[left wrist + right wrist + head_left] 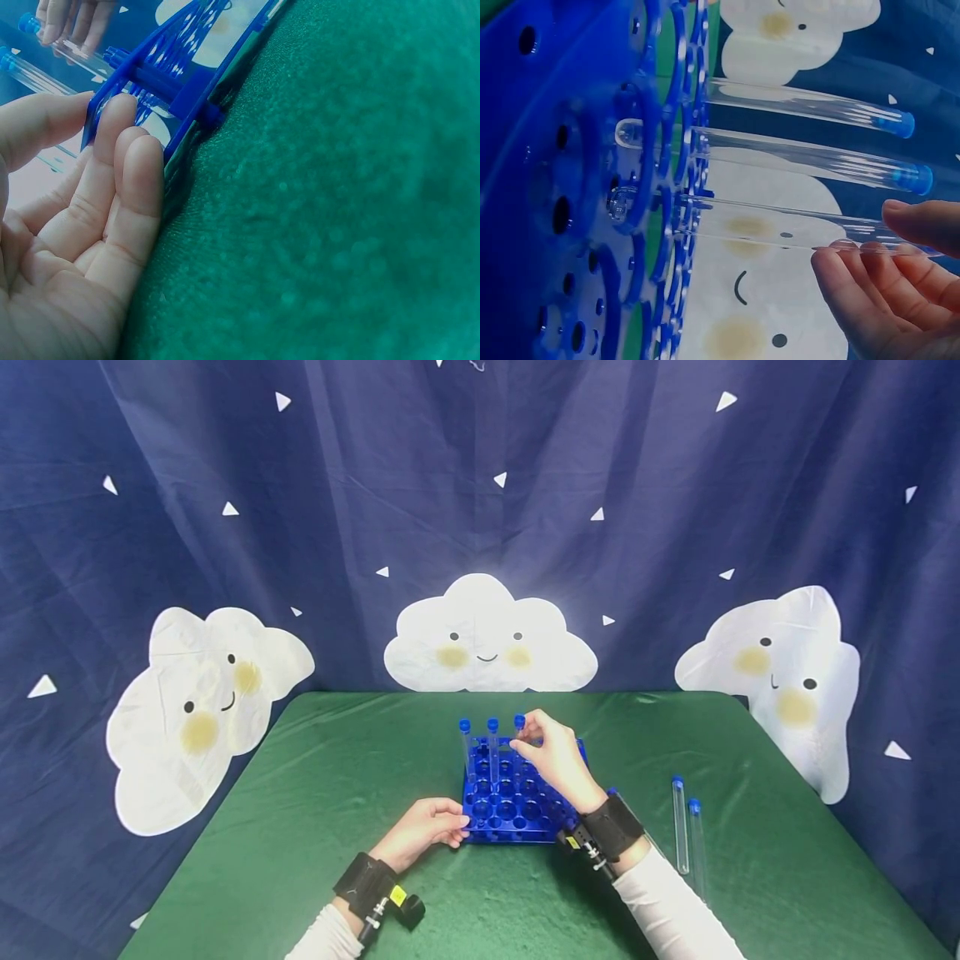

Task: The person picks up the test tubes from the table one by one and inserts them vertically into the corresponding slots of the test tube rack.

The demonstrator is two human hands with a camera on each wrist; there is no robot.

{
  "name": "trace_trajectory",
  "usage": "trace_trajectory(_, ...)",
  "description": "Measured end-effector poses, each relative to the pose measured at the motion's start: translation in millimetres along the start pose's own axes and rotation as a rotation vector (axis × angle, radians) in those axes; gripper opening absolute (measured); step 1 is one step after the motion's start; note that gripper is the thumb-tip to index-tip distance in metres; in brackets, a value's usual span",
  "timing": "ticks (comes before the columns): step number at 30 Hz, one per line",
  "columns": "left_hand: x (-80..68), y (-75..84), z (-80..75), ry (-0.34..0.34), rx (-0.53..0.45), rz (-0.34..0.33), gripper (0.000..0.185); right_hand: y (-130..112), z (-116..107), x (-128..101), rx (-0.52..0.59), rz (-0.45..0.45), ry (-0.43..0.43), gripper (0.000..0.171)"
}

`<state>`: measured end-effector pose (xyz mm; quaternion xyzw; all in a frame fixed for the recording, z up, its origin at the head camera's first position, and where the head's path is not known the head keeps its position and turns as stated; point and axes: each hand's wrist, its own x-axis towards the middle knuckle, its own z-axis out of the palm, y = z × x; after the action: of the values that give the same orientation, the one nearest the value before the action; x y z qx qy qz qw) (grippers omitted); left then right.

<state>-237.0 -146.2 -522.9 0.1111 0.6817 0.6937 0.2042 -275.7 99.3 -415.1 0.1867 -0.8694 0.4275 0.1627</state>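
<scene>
A blue test tube rack (517,837) with round holes stands on the table. My left hand (426,828) pinches its near left corner, thumb on the upper plate and fingers curled below, as the left wrist view shows. My right hand (557,762) holds a clear, blue-capped test tube (772,223) near its top, between thumb and fingers. That tube stands in a rack hole, its rounded bottom showing below the upper plate. To its left, two more capped test tubes, one in the middle (493,756) and one at the far left (468,756), stand in the same rack.
On the green table (360,760), right of the rack, lie two capped test tubes, one nearer the rack (681,827) and one farther right (697,835). Another blue cap (612,792) shows beside the right wrist strap. A dark blue curtain (645,552) with clouds hangs behind.
</scene>
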Motion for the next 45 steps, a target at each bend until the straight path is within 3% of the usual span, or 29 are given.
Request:
trace_trajectory(9, 1.6, -2.2, -0.3, 0.007, 0.01, 0.001, 0.026, 2, 4, -1, -0.003, -0.002, -0.013, 0.024)
trace_trajectory(16, 1.2, -2.4, -0.2, 0.011, 0.009, 0.003, 0.024, 5, 3, -3, 0.004, -0.088, 0.014, 0.025)
trace_trajectory(24, 0.4, -1.2, -1.5, 0.003, 0.005, 0.0, 0.027, 4, 0, -4, 0.007, -0.002, -0.05, 0.029)
trace_trajectory(31, 0.5, -0.2, 0.7, 0.009, 0.02, 0.005, 0.027, 7, -17, -9, 0.044, -0.009, -0.04, 0.032)
trace_trajectory(45, 0.6, -1.9, -0.1, 0.007, 0.015, 0.001, 0.028, 40, -65, -30, -0.068, 0.037, -0.007, 0.028)
